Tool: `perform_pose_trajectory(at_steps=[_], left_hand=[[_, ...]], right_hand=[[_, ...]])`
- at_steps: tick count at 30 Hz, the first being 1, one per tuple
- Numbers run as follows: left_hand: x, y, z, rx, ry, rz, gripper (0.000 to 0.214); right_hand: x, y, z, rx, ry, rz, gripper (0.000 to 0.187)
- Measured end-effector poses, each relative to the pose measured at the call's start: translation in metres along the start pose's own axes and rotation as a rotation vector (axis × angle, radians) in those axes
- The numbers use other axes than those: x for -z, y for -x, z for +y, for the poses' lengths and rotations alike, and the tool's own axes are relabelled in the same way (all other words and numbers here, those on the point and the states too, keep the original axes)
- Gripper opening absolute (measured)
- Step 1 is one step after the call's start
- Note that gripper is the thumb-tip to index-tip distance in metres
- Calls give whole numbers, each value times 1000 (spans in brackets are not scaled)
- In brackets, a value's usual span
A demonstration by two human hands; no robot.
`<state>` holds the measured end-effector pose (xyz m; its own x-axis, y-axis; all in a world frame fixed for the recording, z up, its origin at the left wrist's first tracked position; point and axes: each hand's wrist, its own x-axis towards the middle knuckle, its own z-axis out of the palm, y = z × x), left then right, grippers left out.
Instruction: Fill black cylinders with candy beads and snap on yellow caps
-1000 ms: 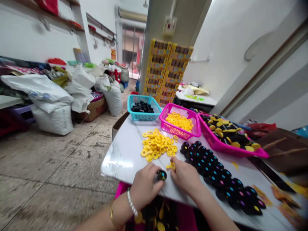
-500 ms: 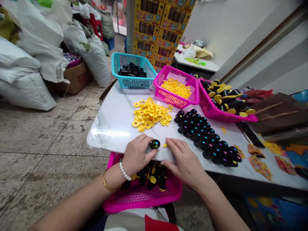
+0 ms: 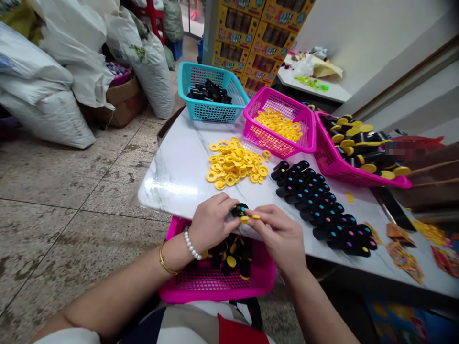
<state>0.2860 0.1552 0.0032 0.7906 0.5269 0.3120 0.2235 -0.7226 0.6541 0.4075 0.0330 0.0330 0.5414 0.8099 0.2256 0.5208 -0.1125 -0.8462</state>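
Note:
My left hand (image 3: 213, 222) is closed around a short black cylinder (image 3: 238, 209) with coloured dots on its end, at the table's front edge. Between the thumb and fingertips of my right hand (image 3: 281, 234) is a small yellow plastic piece (image 3: 250, 218), right against the near side of the cylinder. Its exact shape is partly hidden by the fingers. Beyond my hands lies a heap of yellow ring-shaped pieces (image 3: 234, 162). To the right, black cylinders (image 3: 319, 205) with coloured dots on top stand in rows on the white table (image 3: 172, 177).
A turquoise basket (image 3: 215, 114) of black cylinders, a pink basket (image 3: 268, 145) of yellow pieces and another pink basket (image 3: 333, 167) of yellow-capped cylinders line the back. Below the front edge, a pink basket (image 3: 218, 294) holds capped cylinders. White sacks (image 3: 43, 110) stand left.
My right hand has lifted off the tabletop and now pinches the yellow piece beside the cylinder. My left hand keeps its hold. The view has shifted slightly.

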Motion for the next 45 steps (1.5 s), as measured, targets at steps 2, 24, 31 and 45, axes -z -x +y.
perform_pose_trajectory(at_steps=[2,24,31,45], left_hand=[[0,0,-1,-2,7,-6,24],[7,-7,5,62,97,-43,28],[0,3,5,-2,-5,34,39],[4,0,1,-59,43,-93,21]], right_hand=[[-6,-17,3,-106,-95,-31,15],[-25,-23,2,-458,-253,16,32],[-29,-20,1,-384,-238,47,34],[19,-73,15,-483,-236,-720,34]])
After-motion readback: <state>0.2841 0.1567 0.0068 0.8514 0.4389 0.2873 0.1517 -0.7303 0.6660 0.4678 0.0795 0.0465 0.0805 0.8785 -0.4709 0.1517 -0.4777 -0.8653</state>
